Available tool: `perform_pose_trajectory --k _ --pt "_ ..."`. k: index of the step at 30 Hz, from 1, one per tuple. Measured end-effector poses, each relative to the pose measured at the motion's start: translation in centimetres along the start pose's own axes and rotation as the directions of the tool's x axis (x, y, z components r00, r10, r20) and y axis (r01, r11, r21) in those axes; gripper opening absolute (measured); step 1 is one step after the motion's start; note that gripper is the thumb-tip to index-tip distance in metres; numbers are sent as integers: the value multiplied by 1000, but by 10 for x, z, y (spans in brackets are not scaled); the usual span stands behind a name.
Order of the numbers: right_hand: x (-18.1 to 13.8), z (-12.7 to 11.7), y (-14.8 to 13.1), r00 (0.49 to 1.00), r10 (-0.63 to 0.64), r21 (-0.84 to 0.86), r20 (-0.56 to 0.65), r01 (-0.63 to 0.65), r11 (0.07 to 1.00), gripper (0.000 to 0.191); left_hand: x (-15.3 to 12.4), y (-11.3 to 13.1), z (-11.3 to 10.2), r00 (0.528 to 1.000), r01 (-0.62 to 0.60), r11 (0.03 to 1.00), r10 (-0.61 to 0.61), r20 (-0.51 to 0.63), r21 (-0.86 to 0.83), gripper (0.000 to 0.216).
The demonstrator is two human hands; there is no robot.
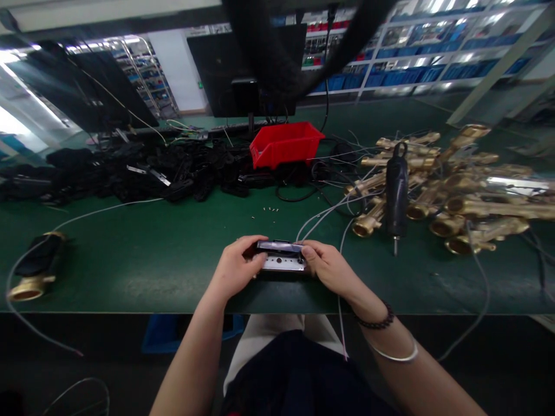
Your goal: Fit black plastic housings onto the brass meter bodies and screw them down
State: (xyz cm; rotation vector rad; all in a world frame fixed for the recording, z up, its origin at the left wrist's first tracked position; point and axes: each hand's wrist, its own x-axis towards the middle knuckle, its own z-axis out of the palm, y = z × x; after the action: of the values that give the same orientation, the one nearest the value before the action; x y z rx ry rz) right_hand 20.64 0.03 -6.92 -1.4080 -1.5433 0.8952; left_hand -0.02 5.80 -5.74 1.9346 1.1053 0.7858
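Observation:
Close to the bench's front edge, both my hands grip one device made of a black cover (281, 247) and a silver metal plate with a row of holes (280, 264). My left hand (237, 267) pinches its left end, thumb in front. On the right end, my right hand (327, 267) is closed with the thumb on the cover's corner. The cover is tilted up above the plate. Thin grey cables (318, 217) run from behind it to the right. Several tiny screws (271, 209) lie beyond the device.
A black electric screwdriver (396, 190) hangs at the right before piled brass fittings (470, 207). Behind stands a red bin (288, 144), beside heaped black plastic parts (173, 167). A brass fitting with a black cover (40, 263) lies far left. Monitors (212, 69) stand at the back.

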Motion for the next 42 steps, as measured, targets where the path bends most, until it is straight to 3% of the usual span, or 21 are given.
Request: perform_pose_trajectory --k 5,10,19,25,30,32,35,38,42 --pt "-1 9 -3 993 104 70 -63 -99 993 35 0 3 5 996 -45 993 54 -77 109 27" --pt "3 15 -2 985 84 7 -148 -84 996 31 -2 -1 8 989 -86 994 94 -115 70 29" --pt "0 21 7 973 79 70 -219 -65 995 35 -3 -4 12 966 -135 991 127 -224 -20 28" --pt "-2 22 2 970 -12 4 -243 13 1000 31 0 -7 13 949 -207 977 213 -234 48 29" --pt "-12 24 9 957 -33 204 -287 95 974 28 -2 -8 12 949 -227 974 224 -221 11 26" --pt "-16 22 11 936 -102 181 -336 171 969 24 -2 -8 12 950 -229 973 225 -216 8 26" --pt "-20 18 10 938 -240 26 -249 254 967 20 -3 -7 12 953 -227 974 226 -200 17 26" --pt "-20 13 9 939 -319 -2 -128 321 947 25 -3 -7 14 950 -250 968 246 -195 5 27" --pt "-20 13 13 919 -358 9 -163 364 931 15 -4 -6 8 973 -206 978 200 -116 -38 32"
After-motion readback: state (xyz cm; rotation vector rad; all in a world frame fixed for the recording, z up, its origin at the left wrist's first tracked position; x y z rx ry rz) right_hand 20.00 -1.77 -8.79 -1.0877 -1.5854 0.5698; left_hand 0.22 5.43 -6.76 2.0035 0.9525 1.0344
